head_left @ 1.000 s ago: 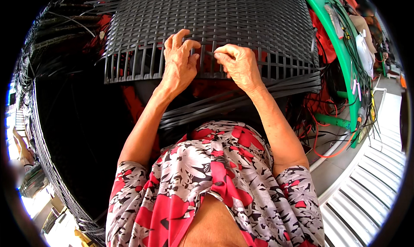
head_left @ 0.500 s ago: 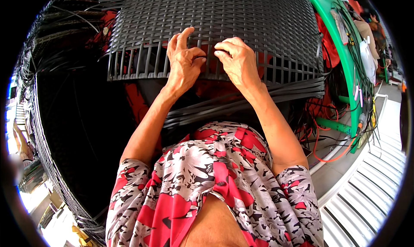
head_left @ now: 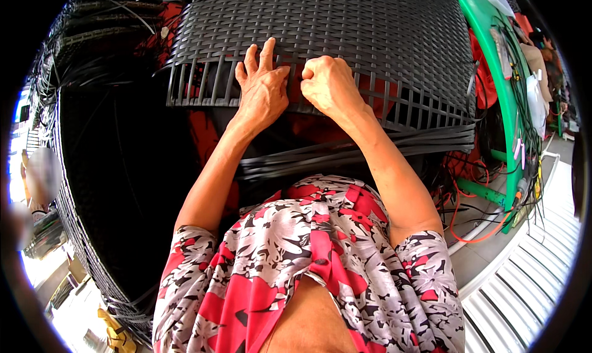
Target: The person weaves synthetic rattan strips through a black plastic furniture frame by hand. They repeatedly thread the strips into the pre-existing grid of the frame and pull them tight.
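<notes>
Near: loose dark strips (head_left: 345, 152) hang below your wrists, likely light, springy, slick | Hands: your left hand (head_left: 262, 88) lies flat, fingers spread on the woven panel (head_left: 320, 26); your right hand (head_left: 330, 85) is fisted, pinching a strand at the weave's edge | Far: finished weave looks stiff; grip strands close to that edge.

We press our left hand (head_left: 262, 88) flat on the woven panel (head_left: 320, 32); just beside it, our right hand (head_left: 330, 85) is fisted at the panel's unfinished edge.
</notes>
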Demonstrator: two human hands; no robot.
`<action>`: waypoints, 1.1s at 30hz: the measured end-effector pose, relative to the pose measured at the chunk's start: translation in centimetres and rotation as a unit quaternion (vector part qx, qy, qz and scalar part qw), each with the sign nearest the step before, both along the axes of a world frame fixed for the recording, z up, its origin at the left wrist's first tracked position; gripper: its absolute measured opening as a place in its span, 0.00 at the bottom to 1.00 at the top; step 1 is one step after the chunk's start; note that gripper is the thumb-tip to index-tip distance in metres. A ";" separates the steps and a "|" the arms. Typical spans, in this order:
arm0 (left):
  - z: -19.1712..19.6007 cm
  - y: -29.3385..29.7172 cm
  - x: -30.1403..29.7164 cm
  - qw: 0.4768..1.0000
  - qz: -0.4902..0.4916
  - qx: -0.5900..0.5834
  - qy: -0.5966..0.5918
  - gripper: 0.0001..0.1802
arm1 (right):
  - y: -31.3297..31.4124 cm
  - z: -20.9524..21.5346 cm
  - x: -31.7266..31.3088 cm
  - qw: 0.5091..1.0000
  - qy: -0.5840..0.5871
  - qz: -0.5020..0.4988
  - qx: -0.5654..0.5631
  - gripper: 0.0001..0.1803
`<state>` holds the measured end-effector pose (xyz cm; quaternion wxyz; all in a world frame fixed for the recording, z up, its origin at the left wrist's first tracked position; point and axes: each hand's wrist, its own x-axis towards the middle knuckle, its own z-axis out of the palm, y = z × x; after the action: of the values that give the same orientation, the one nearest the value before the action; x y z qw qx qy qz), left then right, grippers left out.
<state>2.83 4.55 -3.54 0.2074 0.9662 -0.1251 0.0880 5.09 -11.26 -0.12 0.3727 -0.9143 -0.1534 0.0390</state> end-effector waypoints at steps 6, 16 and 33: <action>-0.3 1.0 0.4 0.991 -0.003 -0.132 -0.011 0.11 | 0.3 0.8 0.1 0.992 0.105 0.002 0.072 0.07; 2.1 3.3 -1.1 0.978 0.049 -0.169 -0.115 0.10 | 3.0 0.4 -0.5 0.959 0.161 0.008 0.233 0.07; 3.8 5.0 -1.0 0.981 0.061 -0.164 -0.087 0.11 | 4.9 -1.7 0.4 0.969 -0.087 0.107 0.205 0.10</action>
<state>1.78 9.55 0.22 0.3452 0.9137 -0.0670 0.2036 5.51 -6.35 -1.86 0.5311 -0.7965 -0.2870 -0.0333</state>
